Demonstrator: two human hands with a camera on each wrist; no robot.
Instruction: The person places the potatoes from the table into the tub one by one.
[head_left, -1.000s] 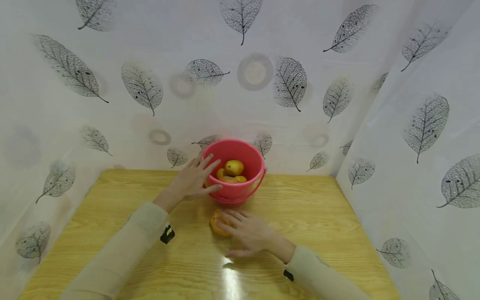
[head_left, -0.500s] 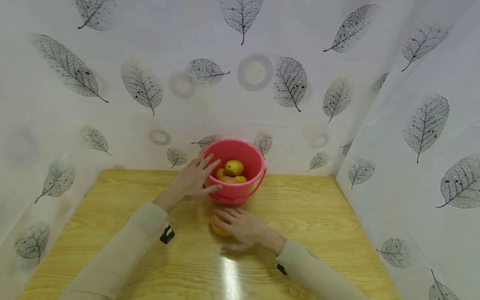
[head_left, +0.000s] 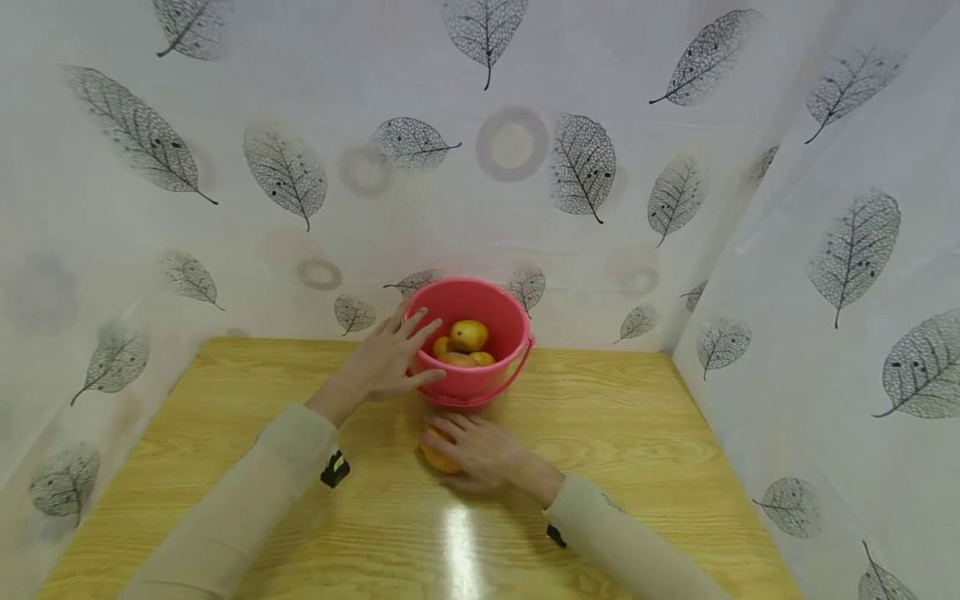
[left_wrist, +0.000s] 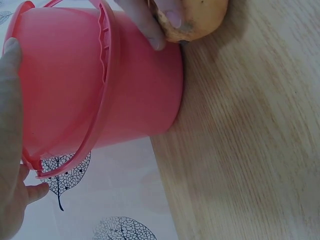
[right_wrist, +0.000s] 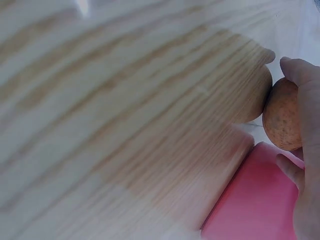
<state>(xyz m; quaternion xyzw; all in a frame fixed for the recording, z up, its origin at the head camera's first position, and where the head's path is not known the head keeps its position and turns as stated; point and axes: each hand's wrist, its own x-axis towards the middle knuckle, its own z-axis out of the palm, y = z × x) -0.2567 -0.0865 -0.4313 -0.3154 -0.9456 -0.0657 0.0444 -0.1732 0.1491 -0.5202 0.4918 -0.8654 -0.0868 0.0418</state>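
A pink bucket (head_left: 476,385) stands on the table, with several yellow fruits (head_left: 469,336) inside. My left hand (head_left: 381,360) rests against the bucket's left side, fingers spread and straight at the rim. In front of the bucket, my right hand (head_left: 486,457) holds an orange-yellow mango (head_left: 438,454) with brown blemishes. The right wrist view shows thumb and fingers on either side of the mango (right_wrist: 281,117), close to the table top. In the left wrist view, the mango (left_wrist: 206,19) is beside the bucket's lower wall; its dark stem end shows.
The bucket's pink handle (head_left: 517,372) hangs down over its front right side. Behind the wooden table (head_left: 615,433) is a pale curtain (head_left: 465,225) printed with dark leaves, which also runs along both sides. A bright reflection lies on the tabletop near the front.
My right hand has moved slightly left over the mango, and its thumb has drawn in towards the fruit. The left hand and the bucket have stayed in place.
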